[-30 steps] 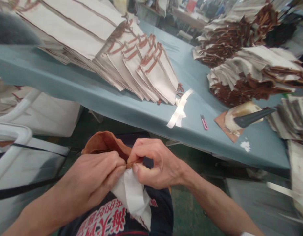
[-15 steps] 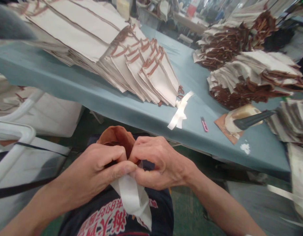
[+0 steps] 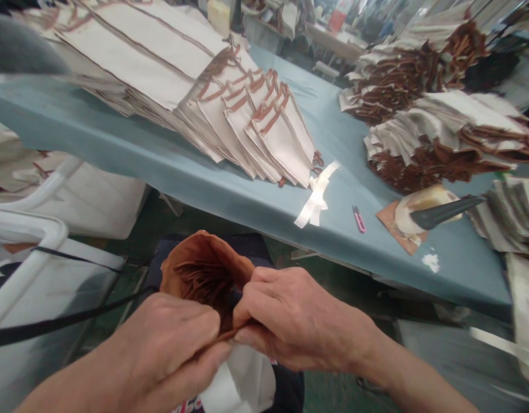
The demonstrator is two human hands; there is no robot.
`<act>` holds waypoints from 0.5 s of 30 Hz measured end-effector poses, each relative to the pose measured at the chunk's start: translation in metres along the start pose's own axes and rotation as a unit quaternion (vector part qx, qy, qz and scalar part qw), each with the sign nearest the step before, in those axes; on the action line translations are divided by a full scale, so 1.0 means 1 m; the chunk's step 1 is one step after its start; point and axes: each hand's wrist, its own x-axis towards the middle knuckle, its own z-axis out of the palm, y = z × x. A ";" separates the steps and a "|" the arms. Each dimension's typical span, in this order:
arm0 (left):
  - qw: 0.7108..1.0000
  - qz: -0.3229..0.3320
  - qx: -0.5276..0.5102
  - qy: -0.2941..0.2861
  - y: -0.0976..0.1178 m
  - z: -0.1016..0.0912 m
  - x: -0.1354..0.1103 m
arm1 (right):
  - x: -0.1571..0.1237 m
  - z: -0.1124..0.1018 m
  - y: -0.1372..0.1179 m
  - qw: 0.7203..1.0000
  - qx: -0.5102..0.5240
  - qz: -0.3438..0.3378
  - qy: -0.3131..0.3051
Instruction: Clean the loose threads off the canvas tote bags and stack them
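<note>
Over my lap is a brown fabric bag (image 3: 238, 261), its round mouth open upward and thin brown strips (image 3: 204, 281) bunched inside. My left hand (image 3: 169, 338) pinches the near edge of the mouth, thumb on the outside and fingers curled in. Close beside it, my right hand (image 3: 298, 315) grips the same edge between thumb and bent fingers. White material (image 3: 230, 378) hangs below the two hands, with a broad white strip on it; whether it is joined to the brown fabric I cannot tell.
On the blue-covered table (image 3: 264, 203) lie layered cream fabric pieces (image 3: 285, 137), white strips (image 3: 313, 201), pink thread snips (image 3: 359, 219) and a glue pot with a dark handle (image 3: 408, 212). Bundles of cream-and-brown pieces (image 3: 445, 137) lie behind. White bins (image 3: 96, 201) stand at left.
Both hands have moved down and slightly apart along the edge. The brown mouth now gapes wider, showing the strips inside. The white material hangs lower.
</note>
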 end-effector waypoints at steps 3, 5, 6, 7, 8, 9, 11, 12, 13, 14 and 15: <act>0.999 -0.019 -0.024 0.014 0.008 0.014 -0.006 | -0.003 0.002 0.000 1.000 0.013 -0.007 0.009; 0.996 -0.070 -0.039 0.031 0.011 0.022 -0.007 | -0.006 0.003 0.003 0.999 0.046 0.006 0.019; 0.993 -0.094 -0.048 0.043 0.012 0.025 -0.004 | -0.006 0.003 0.005 0.997 0.068 0.016 0.028; 0.990 -0.115 -0.064 0.055 0.013 0.025 0.000 | -0.006 0.003 0.009 0.995 0.092 0.024 0.040; 0.985 -0.132 -0.092 0.065 0.014 0.025 0.005 | -0.005 0.003 0.012 0.991 0.116 0.028 0.056; 0.978 -0.145 -0.130 0.071 0.014 0.024 0.011 | -0.002 0.004 0.017 0.987 0.139 0.027 0.073; 0.953 -0.173 -0.233 0.085 0.012 0.021 0.023 | 0.007 0.007 0.027 0.977 0.187 0.025 0.103; 0.934 -0.190 -0.286 0.096 0.010 0.021 0.027 | 0.012 0.009 0.033 0.970 0.213 0.033 0.111; 0.913 -0.208 -0.333 0.110 0.007 0.022 0.029 | 0.017 0.012 0.039 0.964 0.237 0.046 0.116; 0.893 -0.224 -0.370 0.124 0.003 0.024 0.029 | 0.022 0.016 0.044 0.956 0.258 0.062 0.121; 0.876 -0.238 -0.396 0.136 -0.001 0.026 0.028 | 0.026 0.020 0.050 0.948 0.278 0.080 0.133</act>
